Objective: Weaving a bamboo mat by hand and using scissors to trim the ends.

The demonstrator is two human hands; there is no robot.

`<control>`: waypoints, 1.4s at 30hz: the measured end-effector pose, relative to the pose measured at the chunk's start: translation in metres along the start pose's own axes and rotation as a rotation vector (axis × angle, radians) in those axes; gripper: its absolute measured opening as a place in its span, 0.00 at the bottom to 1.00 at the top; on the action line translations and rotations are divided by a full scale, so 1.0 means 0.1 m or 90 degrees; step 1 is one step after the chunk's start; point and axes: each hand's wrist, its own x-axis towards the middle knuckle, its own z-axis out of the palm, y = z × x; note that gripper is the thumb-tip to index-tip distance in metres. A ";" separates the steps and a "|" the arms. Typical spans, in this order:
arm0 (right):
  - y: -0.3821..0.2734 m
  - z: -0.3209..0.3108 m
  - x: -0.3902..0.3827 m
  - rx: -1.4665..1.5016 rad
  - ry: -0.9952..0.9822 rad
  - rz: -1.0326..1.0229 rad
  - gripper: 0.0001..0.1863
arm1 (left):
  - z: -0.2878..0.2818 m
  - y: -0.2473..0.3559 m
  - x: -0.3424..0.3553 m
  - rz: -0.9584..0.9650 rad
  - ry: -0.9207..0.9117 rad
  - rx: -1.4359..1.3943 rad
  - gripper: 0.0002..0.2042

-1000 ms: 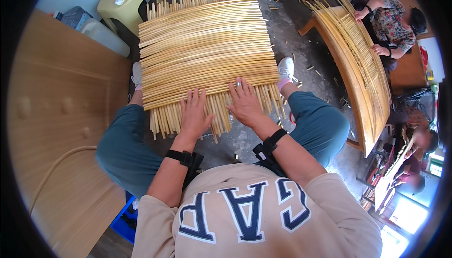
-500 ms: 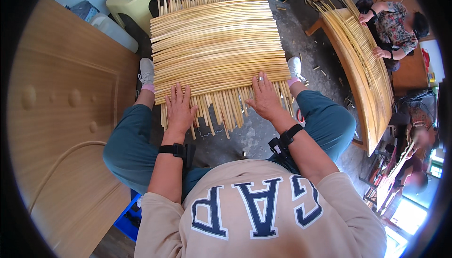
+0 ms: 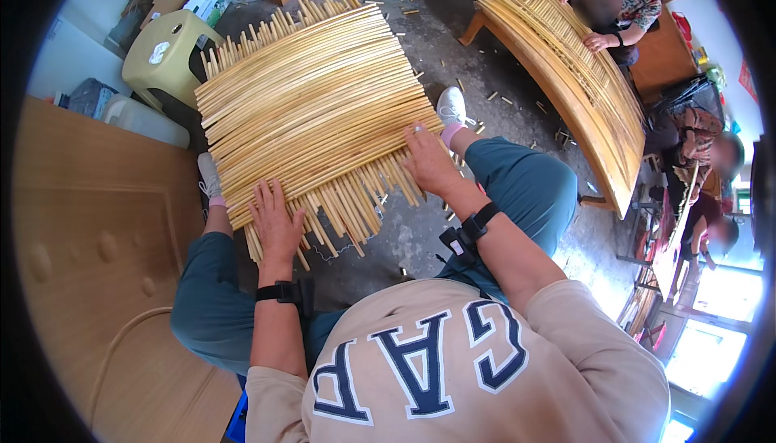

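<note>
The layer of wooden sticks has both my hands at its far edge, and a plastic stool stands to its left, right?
Not the far edge: the head view shows your left hand and right hand at the near edge of the layer of wooden sticks. The plastic stool does stand to its left.

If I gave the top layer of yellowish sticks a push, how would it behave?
The top sticks would probably slide or roll, since they look smooth and slender and I see no binding. They may move unevenly, as their ends are staggered over the crosswise sticks beneath. Each seems likely to be light, being so thin.
</note>
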 end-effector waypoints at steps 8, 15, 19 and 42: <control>-0.26 0.19 0.02 -0.080 -0.137 -0.025 0.36 | 0.05 -0.09 -0.09 -0.010 0.012 0.043 0.35; -0.30 0.14 0.05 -0.046 -0.125 0.017 0.35 | 0.08 -0.11 -0.10 -0.008 0.003 -0.044 0.29; -0.56 0.16 0.15 0.022 -0.034 -0.066 0.33 | 0.07 -0.08 -0.11 0.005 0.023 -0.004 0.28; -1.42 0.58 0.25 0.222 0.004 -0.139 0.26 | 0.10 -0.08 0.02 -0.022 0.129 -0.120 0.24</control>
